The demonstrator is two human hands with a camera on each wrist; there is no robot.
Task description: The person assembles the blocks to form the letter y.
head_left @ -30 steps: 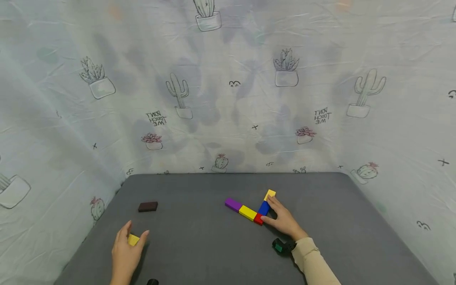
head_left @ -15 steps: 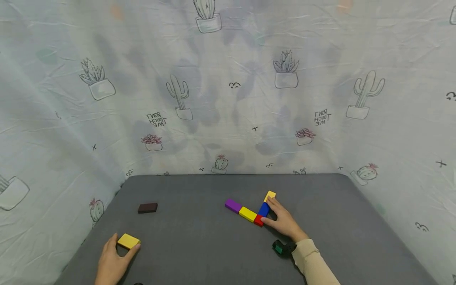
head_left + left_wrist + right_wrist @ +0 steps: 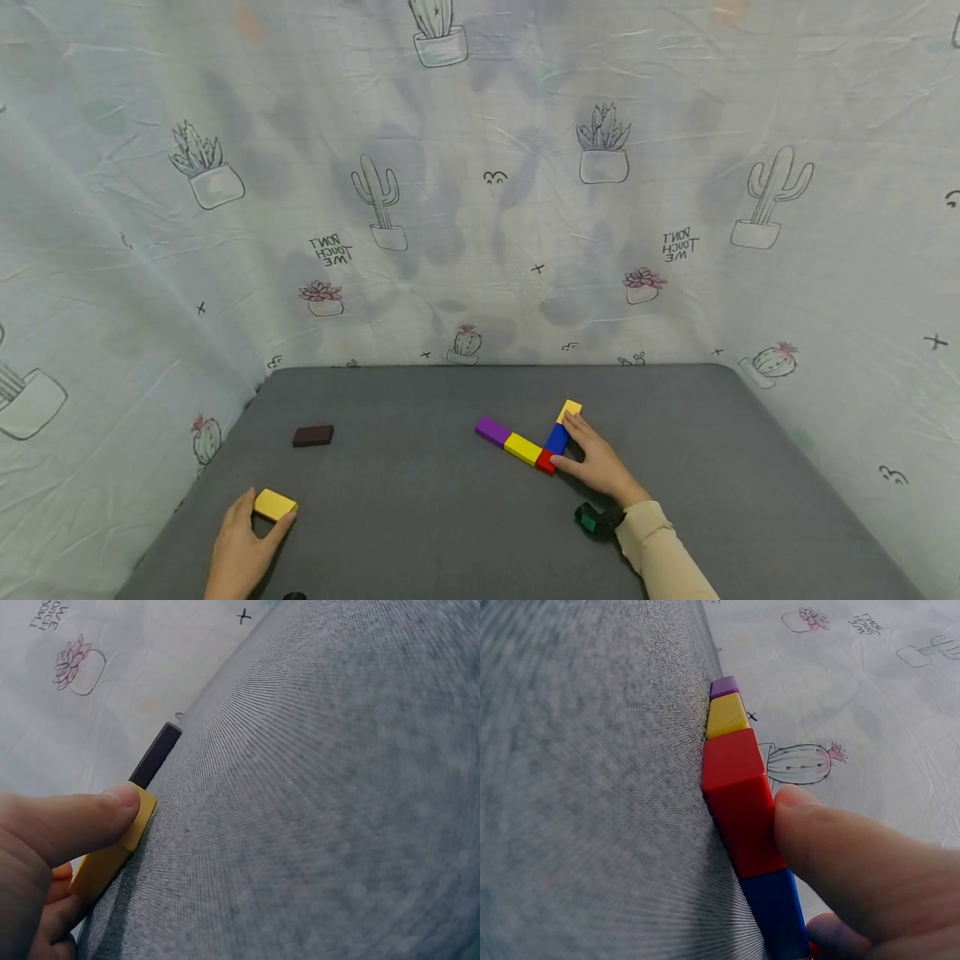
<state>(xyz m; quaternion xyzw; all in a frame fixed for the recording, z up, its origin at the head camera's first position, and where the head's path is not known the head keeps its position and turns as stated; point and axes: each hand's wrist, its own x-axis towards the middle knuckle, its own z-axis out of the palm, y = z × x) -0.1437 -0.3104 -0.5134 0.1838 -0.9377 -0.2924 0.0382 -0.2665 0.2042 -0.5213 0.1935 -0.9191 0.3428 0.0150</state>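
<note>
Table (image 3: 420, 533): grey, finely ribbed, standing before a pale sheet (image 3: 480, 208) printed with potted plants.
Left hand (image 3: 243, 546): thumb and fingers pinch a golden-yellow rectangular block (image 3: 274, 505) at opposite sides; whether it touches the table cannot be told.
Dark brown flat rectangular block (image 3: 312, 436): lies on the table beyond the left hand, apart from it.
Row: purple rectangular block (image 3: 492, 432), lemon-yellow rectangular block (image 3: 522, 448) and small red block (image 3: 546, 462), touching end to end.
Branch: blue rectangular block (image 3: 557, 439) angles away from the red one; pale-yellow block (image 3: 570, 410) at its far end.
Right hand (image 3: 600, 468): thumb and fingers spread; thumb touches red, fingertips lie at pale yellow.
Cuff: beige sleeve (image 3: 662, 550), black device (image 3: 596, 522) beside it.
</note>
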